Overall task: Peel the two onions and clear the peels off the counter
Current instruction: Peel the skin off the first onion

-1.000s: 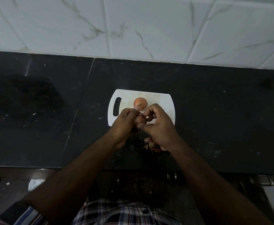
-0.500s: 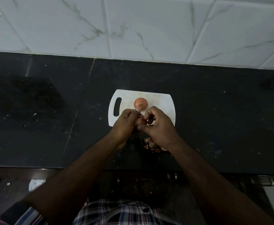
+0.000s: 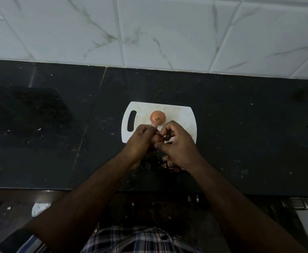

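Note:
One onion [image 3: 158,116] with its orange-brown skin on sits on the white cutting board [image 3: 184,115]. A second onion [image 3: 156,138] is almost hidden between my two hands, just in front of the board's near edge. My left hand [image 3: 140,139] grips it with curled fingers. My right hand [image 3: 177,143] has its fingers curled against it and pinches at its skin. A small heap of onion peels [image 3: 168,163] lies on the black counter [image 3: 240,125] under my right wrist.
The white marble-look tiled wall [image 3: 167,33] rises behind the counter. The counter's front edge [image 3: 40,188] runs below my forearms, with drawer handles [image 3: 302,205] at the lower right. Small white scraps [image 3: 40,208] lie on the floor at the left.
My hands have shifted slightly toward me, uncovering more of the onion on the board. My right fingers have worked around the held onion.

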{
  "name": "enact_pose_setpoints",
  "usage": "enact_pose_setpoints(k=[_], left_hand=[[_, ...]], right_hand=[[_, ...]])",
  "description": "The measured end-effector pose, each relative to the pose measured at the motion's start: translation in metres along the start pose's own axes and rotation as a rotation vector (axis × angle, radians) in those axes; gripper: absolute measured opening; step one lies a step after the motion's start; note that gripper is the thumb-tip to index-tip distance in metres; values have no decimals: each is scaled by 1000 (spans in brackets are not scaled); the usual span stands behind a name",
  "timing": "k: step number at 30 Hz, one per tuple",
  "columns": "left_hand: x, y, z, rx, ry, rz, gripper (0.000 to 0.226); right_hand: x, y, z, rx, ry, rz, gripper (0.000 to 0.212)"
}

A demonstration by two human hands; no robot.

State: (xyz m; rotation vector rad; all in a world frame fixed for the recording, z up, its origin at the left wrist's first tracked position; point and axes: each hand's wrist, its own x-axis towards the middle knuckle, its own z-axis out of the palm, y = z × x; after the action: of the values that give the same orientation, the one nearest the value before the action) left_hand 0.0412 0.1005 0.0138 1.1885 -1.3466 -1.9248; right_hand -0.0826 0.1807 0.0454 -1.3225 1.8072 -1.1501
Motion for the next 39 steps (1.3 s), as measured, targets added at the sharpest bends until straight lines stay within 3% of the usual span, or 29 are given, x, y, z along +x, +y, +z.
enact_pose_setpoints(k=[4,11,18,29,32,35,39], left_hand=[[-1,3,0,-6,6,-6,50],[-3,7,-3,-72,-22,-42,37],[-5,7,-6,-75,-29,-57,24],[-3,4,-5,-11,-69,33,30],[-1,8,-8,-50,-39,37,31],[0,9,-12,-57,-17,17,25],[0,5,-10,-80,-54,-11,25]], right_hand=[[1,3,1,28,-32,42,31],[4,0,-5,15,54,17,22],[8,4,-6,-164,33,-82,21],[-1,16,12,-344,1,-279,17],[-3,16,11,-252,-8,-211,18],[3,10,0,-120,83,-91,15],[6,5,-8,-32,-24,-29,22]])
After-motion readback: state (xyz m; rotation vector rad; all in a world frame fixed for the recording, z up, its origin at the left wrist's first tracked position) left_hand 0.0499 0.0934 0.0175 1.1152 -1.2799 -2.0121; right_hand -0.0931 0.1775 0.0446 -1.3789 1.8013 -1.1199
